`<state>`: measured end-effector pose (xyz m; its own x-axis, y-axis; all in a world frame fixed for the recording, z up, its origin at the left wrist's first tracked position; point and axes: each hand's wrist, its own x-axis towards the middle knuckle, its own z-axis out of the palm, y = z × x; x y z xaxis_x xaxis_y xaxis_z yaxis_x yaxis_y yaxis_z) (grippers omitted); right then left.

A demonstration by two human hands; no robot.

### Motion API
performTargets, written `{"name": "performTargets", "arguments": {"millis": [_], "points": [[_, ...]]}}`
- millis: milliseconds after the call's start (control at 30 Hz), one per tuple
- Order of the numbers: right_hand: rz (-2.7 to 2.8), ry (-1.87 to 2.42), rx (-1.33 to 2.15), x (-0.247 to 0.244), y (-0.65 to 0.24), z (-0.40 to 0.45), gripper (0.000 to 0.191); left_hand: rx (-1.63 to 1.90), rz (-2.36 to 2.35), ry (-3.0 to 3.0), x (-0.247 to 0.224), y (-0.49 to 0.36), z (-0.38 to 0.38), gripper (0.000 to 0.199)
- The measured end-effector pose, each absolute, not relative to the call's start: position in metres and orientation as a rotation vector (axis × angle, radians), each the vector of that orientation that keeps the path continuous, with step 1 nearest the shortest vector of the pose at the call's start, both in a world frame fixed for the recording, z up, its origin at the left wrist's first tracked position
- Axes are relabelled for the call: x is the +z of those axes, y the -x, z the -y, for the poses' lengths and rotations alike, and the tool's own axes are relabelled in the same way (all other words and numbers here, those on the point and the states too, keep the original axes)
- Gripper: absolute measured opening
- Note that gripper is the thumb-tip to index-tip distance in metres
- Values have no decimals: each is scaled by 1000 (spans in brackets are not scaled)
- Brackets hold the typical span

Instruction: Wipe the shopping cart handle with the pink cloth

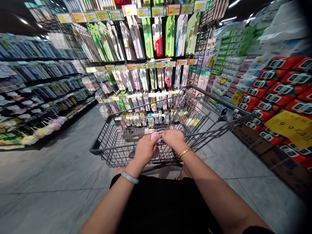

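My left hand [144,149] is closed on a pale lilac cloth [155,153] at the near side of a grey wire shopping cart [114,149]. The cloth shows both above and below the cart's near top rail. Close beside it, my right hand [173,139] is closed at the same rail, its fingertips meeting the cloth's upper edge. Part of the cloth is hidden under my fingers. A pale bangle is on my left wrist and a gold-coloured bracelet on my right.
A rack of hanging packaged toothbrushes [158,40] stands behind the cart. The cart's handle [214,99] points right. Stacked red-and-black packs [270,94] with a yellow price sign [290,126] rise at right. Shelves of goods [48,74] line the left, beside grey tiled floor [60,169].
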<state>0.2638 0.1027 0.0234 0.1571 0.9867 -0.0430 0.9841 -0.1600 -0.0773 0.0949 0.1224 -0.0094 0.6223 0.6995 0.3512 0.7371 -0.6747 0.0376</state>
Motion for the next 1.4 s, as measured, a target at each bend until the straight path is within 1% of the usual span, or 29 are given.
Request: {"name": "performTargets", "arguments": {"millis": [67,200,300,433,500,567,633,733,800,867,933,1067,1167,1300,1333,1400], "points": [[1946,2358,123,21,-264,-103,49,-523,1270,2724,-12,-68,-132,42],[1878,2342,139,19,-265,-107,50,-605,1686,2427,-16,-15,-149,33],[1857,2374,133,19,-263,-109,51,-640,1725,2381,-18,-22,-141,32],[1868,2387,58,17,-262,-109,51,-722,1561,2478,-18,-71,-120,39],[1880,2393,67,16,-262,-108,50,-682,1535,2489,-17,-82,-118,45],[1899,2399,94,15,-263,-108,50,-598,1537,2503,-16,-71,-125,49],[1914,2403,109,15,-263,-107,50,-539,1630,2458,-15,-42,-137,50],[1903,2414,138,15,-262,-107,49,-542,1874,2253,-14,13,-154,47],[1892,2409,148,15,-261,-108,49,-542,1951,2163,-14,34,-161,47],[1887,2395,150,14,-260,-110,49,-541,1978,2126,-16,35,-162,49],[1874,2394,156,14,-260,-112,50,-549,1967,2137,-20,18,-158,50],[1876,2421,131,13,-259,-111,51,-589,1783,2283,-25,-19,-144,50],[1897,2420,110,15,-257,-108,50,-452,1805,2457,-18,-8,-149,51],[1937,2413,103,16,-254,-107,48,-237,2118,2456,4,41,-190,57],[1943,2409,99,16,-254,-108,48,-168,2188,2447,9,51,-203,57],[1939,2403,90,15,-253,-110,48,-48,2276,2429,19,60,-225,50]]}}
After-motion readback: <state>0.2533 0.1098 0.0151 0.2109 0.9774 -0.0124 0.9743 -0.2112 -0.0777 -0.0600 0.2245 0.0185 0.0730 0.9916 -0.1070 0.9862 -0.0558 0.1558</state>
